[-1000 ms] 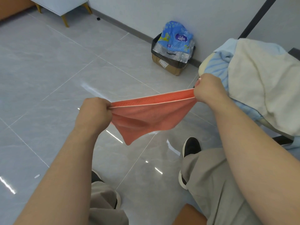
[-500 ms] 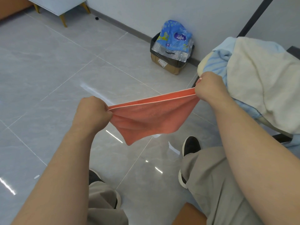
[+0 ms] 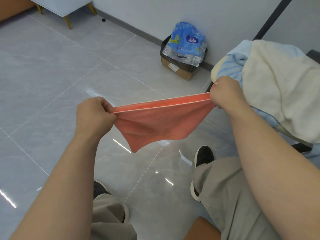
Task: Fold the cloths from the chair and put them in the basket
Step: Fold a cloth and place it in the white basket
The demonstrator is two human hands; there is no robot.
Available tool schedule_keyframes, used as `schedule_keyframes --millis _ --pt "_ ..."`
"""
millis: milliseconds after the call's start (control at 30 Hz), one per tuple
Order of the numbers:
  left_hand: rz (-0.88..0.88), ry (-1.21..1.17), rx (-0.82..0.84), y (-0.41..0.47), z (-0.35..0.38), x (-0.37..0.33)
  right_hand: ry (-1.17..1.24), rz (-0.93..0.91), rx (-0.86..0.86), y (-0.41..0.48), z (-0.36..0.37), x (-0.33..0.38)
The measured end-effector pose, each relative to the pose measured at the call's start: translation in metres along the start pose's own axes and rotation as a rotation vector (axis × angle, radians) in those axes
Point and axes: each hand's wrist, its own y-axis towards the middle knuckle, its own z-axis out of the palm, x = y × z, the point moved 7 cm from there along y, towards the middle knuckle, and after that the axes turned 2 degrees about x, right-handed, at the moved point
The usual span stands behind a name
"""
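Left hand: the left hand was curled into a fist round the left end of the orange cloth, with thumb and fingers clamped on the bunched edge.
Right hand: the right hand gripped the right end of the same cloth, fingers closed tight on it, and was held a little higher and farther out than the left.
Orange cloth: it hung in the air between the two hands, above the floor and in front of the knees. Its top was pulled taut, two edges running together in one line, and the rest sagged to a point below, nearer the left hand.
Pile: to the right, a cream towel lay draped over a light blue cloth. The right hand was just beside the near edge of the pile; whether it touched could not be told.
Chair: only a dark piece of the chair showed beneath the pile.
Box: a cardboard box stood against the wall with a blue packet sticking out of it, well apart from the hands.
Cabinet: a white cabinet on wooden legs stood at the top left.
Legs: beige trousers and dark shoes, with the right shoe farther forward than the left shoe.
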Motion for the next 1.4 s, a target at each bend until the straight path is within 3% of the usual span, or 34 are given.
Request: schedule_keyframes --millis 267,467,567,767,967,1000,1067,1167,1233,1400 --pt "-0.133 -0.185 -0.008 -0.003 -0.004 0.007 0.075 0.113 0.193 -0.007 0.011 -0.001" --pt "-0.249 -0.577 0.039 0.000 0.003 0.012 -0.025 0.198 0.237 -0.009 0.014 -0.004" --pt "-0.208 -0.657 0.029 0.001 0.003 0.006 -0.050 0.179 0.281 -0.007 0.018 -0.007" --pt "-0.105 -0.614 -0.030 0.000 -0.004 -0.001 -0.193 0.204 0.557 -0.015 0.033 -0.015" --pt "0.037 -0.519 0.025 -0.011 0.005 -0.026 -0.448 -0.122 0.525 -0.043 0.031 0.019" --pt "0.081 -0.463 0.051 -0.014 0.010 -0.033 -0.402 -0.199 0.494 -0.042 0.037 0.026" --pt "0.172 -0.349 0.110 -0.021 0.024 -0.047 -0.092 -0.326 0.460 -0.044 0.050 0.044" --pt "0.260 -0.257 0.188 -0.030 0.040 -0.061 0.281 -0.541 0.555 -0.072 0.065 0.080" --pt "0.282 -0.281 0.229 -0.031 0.046 -0.065 0.309 -0.648 0.585 -0.087 0.070 0.097" --pt "0.274 -0.251 0.270 -0.026 0.054 -0.063 0.250 -0.668 0.482 -0.085 0.071 0.101"
